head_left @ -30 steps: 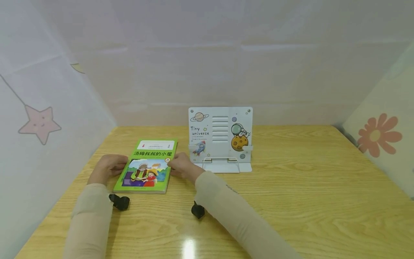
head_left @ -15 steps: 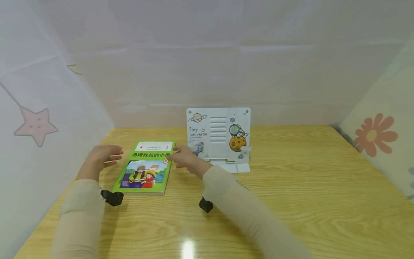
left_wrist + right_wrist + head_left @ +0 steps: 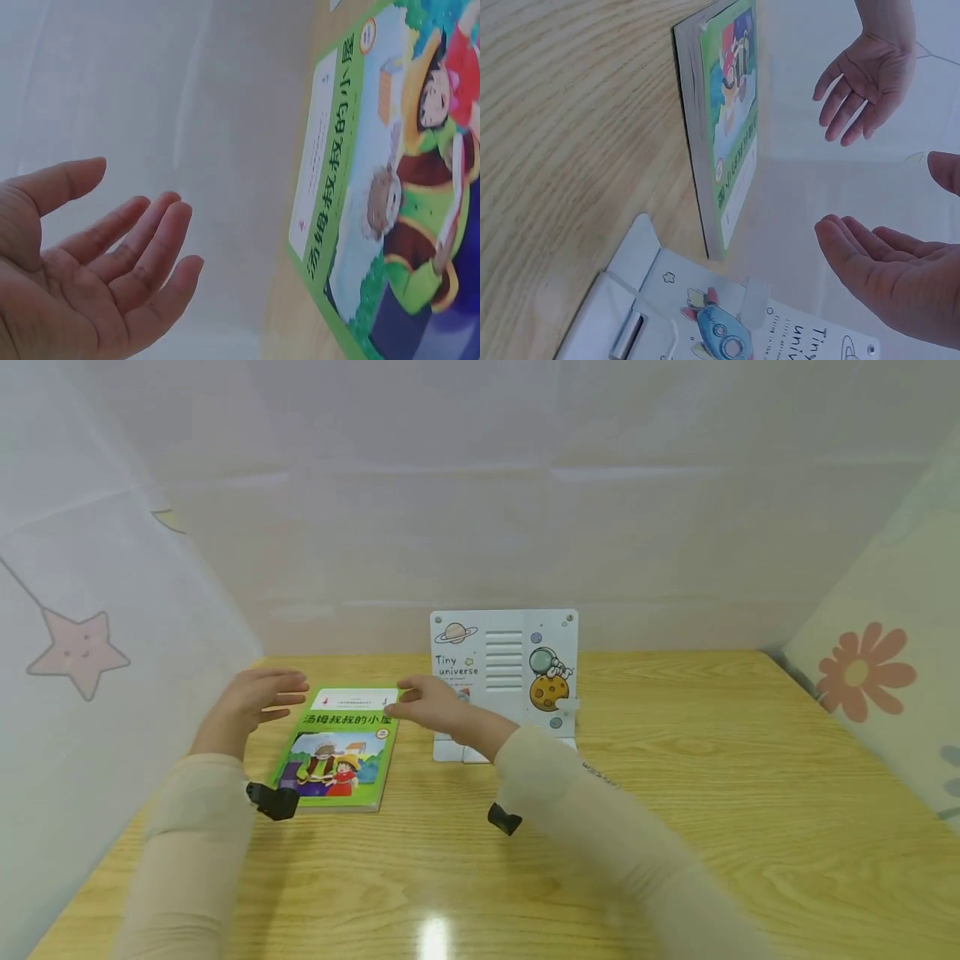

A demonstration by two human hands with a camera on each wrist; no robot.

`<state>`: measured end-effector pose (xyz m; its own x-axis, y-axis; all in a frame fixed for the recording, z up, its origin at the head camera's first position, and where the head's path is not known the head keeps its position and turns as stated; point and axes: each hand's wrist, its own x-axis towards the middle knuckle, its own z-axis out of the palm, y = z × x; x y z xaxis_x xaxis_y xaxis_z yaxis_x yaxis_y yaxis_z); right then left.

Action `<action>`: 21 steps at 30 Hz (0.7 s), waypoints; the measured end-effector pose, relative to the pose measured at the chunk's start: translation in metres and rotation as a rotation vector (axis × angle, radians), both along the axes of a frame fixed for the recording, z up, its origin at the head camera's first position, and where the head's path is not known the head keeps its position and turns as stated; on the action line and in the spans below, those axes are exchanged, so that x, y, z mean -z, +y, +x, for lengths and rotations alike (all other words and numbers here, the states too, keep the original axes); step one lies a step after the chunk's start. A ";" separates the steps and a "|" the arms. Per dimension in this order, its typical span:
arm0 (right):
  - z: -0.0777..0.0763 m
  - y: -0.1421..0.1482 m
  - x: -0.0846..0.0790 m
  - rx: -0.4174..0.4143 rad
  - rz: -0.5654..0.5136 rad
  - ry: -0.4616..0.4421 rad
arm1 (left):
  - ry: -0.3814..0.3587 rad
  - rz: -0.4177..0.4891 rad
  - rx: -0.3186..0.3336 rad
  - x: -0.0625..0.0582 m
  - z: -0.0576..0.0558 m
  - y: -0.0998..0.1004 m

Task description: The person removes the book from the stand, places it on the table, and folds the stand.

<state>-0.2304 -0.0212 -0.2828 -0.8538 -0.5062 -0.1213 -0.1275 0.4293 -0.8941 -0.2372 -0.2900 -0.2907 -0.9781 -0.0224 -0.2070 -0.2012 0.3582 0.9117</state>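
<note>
A green picture book [image 3: 347, 720] with Chinese lettering lies flat on the table, its cover facing up. My left hand [image 3: 258, 702] hovers beside the book's upper left edge, fingers loosely spread and apart from it, as the left wrist view of the hand [image 3: 112, 270] confirms. Over the upper right corner of the book is my right hand [image 3: 438, 703]; in the right wrist view this hand [image 3: 892, 270] has relaxed fingers, holds nothing and stands clear of the book [image 3: 731, 127]. A white book stand [image 3: 510, 643] printed with "Tiny universe" stands upright behind the right forearm, its lower left part hidden.
The wooden table [image 3: 712, 793] extends to the right of the stand. Pale cloth walls [image 3: 480, 527] enclose the back and both sides. Black wrist cameras [image 3: 273, 800] hang under both sleeves.
Both hands have left the sides of the book, moving up and toward the far end. The right hand's fingers have come off the right edge. The book stays in place.
</note>
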 end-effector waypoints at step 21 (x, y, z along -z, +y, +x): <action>-0.014 0.074 -0.032 0.048 0.025 0.157 | 0.171 -0.019 0.112 -0.012 -0.006 0.074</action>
<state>-0.2443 0.0530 -0.2511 -0.8862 -0.4632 0.0033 -0.2438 0.4602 -0.8537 -0.2431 -0.2164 -0.2783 -0.9956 0.0856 -0.0388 -0.0026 0.3875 0.9219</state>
